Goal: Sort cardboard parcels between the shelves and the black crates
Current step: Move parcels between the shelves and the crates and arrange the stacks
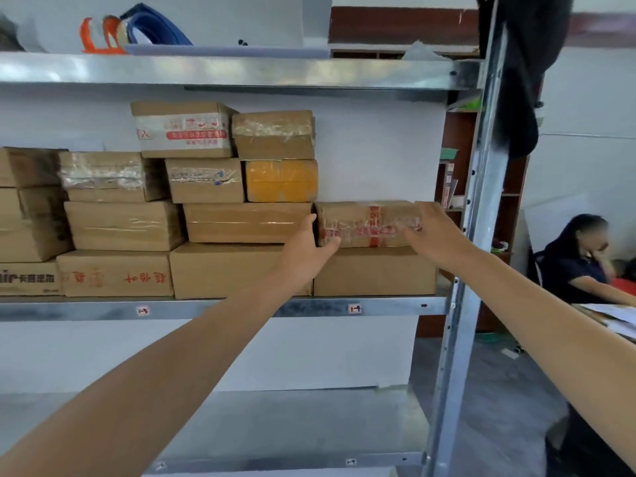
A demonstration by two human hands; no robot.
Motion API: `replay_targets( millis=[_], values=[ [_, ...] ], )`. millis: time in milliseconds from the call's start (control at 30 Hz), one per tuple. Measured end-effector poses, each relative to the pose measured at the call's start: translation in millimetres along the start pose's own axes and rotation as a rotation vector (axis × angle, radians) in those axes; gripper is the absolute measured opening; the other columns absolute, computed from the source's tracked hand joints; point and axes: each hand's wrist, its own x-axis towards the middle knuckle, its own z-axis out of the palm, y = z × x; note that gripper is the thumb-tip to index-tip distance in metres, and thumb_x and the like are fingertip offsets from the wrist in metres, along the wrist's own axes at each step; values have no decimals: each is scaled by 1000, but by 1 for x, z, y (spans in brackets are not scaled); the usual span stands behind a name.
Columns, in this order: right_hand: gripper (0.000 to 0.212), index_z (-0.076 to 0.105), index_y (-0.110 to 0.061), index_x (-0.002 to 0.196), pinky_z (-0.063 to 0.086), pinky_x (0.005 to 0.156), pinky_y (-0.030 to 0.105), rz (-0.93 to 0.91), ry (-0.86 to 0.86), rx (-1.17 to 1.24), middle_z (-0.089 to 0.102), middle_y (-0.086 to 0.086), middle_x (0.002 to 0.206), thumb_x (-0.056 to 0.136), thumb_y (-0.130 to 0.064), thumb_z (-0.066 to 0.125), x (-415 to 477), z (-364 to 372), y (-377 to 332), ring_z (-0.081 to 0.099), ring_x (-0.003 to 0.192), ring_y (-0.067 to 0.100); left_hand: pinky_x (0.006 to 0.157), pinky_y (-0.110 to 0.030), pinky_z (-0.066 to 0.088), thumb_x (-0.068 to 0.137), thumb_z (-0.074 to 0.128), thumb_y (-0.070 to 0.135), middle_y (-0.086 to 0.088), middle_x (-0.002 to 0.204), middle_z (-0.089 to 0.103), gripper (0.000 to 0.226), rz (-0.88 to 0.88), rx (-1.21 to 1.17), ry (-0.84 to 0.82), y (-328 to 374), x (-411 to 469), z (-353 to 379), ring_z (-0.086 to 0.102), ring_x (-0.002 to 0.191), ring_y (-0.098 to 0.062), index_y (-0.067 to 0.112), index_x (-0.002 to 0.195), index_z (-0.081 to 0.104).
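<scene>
A small cardboard parcel with red printed tape (368, 223) rests on top of a larger plain box (375, 271) at the right end of the middle metal shelf (206, 308). My left hand (309, 247) grips the parcel's left end, and my right hand (435, 232) holds its right end. To the left, several other cardboard parcels (206, 180) are stacked in rows on the same shelf, one with yellow tape (282, 180). No black crate is in view.
The shelf's steel upright (471, 270) stands just right of my right hand. The lower shelf (275, 425) is bare metal. Tape rolls (113, 32) lie on the top shelf. A seated person (581, 259) is at a desk on the far right.
</scene>
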Motion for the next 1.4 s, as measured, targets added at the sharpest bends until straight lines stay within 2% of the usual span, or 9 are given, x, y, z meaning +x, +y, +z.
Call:
replay_targets(
  millis=[200, 300, 400, 533, 633, 833, 1033, 1133, 1400],
  values=[
    [74, 8, -5, 156, 39, 100, 37, 196, 23, 164, 30, 16, 158, 101, -33, 49, 33, 6, 31, 42, 135, 30, 98, -29, 41, 99, 56, 28, -7, 148, 46, 66, -94, 44, 25, -2, 18, 24, 48, 129, -22, 9, 154, 25],
    [84, 15, -9, 155, 40, 89, 31, 282, -76, 407, 49, -1, 136, 94, -47, 59, 46, 17, 40, 47, 113, 14, 66, -20, 41, 99, 55, 25, -1, 126, 59, 56, -117, 48, 56, 0, 25, 33, 55, 95, -14, 9, 147, 33],
    [80, 33, -17, 147, 44, 87, 31, 323, -87, 600, 56, -4, 127, 85, -56, 66, 53, 25, 48, 54, 109, 15, 56, -19, 39, 97, 57, 26, -2, 113, 62, 58, -129, 60, 57, 3, 28, 39, 56, 79, -7, 10, 146, 31],
    [64, 41, -20, 138, 39, 62, 22, 289, 3, 620, 58, -9, 104, 88, -54, 62, 48, 24, 54, 55, 87, 4, 60, -18, 39, 95, 60, 26, 1, 115, 61, 53, -123, 31, 78, 4, 25, 41, 58, 88, -10, 12, 140, 36],
    [54, 43, -20, 135, 43, 64, 22, 230, 86, 642, 62, -5, 112, 92, -49, 58, 34, 15, 55, 61, 96, 11, 73, -16, 45, 93, 63, 22, 7, 113, 61, 40, -104, -108, 114, 6, 16, 45, 60, 102, -8, 19, 127, 42],
    [32, 39, -28, 120, 43, 64, 12, 109, 215, 677, 59, -16, 103, 97, -40, 57, -9, -1, 41, 60, 91, -3, 61, -2, 43, 95, 63, 27, 16, 97, 59, 19, -131, -433, 306, 19, -7, 40, 58, 90, 3, 21, 108, 51],
    [25, 39, -22, 102, 45, 48, 7, 153, 421, 774, 55, -9, 91, 98, -40, 56, -53, -6, 31, 60, 70, -13, 97, -41, 53, 91, 68, 41, 2, 86, 61, 32, -135, -673, 436, 22, -41, 30, 65, 98, -21, 15, 83, 50],
    [23, 44, -27, 91, 47, 58, 15, 176, 421, 757, 55, -9, 88, 97, -45, 57, -72, 3, 28, 59, 76, 4, 98, -47, 53, 87, 73, 41, -3, 85, 64, 35, -168, -712, 503, 10, -67, 24, 67, 98, -29, 17, 77, 50],
    [29, 53, -29, 116, 43, 73, 9, 131, 214, 777, 57, -11, 107, 94, -48, 57, -119, 66, 8, 57, 95, -2, 85, -29, 55, 82, 73, 52, 18, 92, 70, 21, -147, -552, 523, -50, -144, -10, 67, 89, 0, 37, 96, 67]
  ],
)
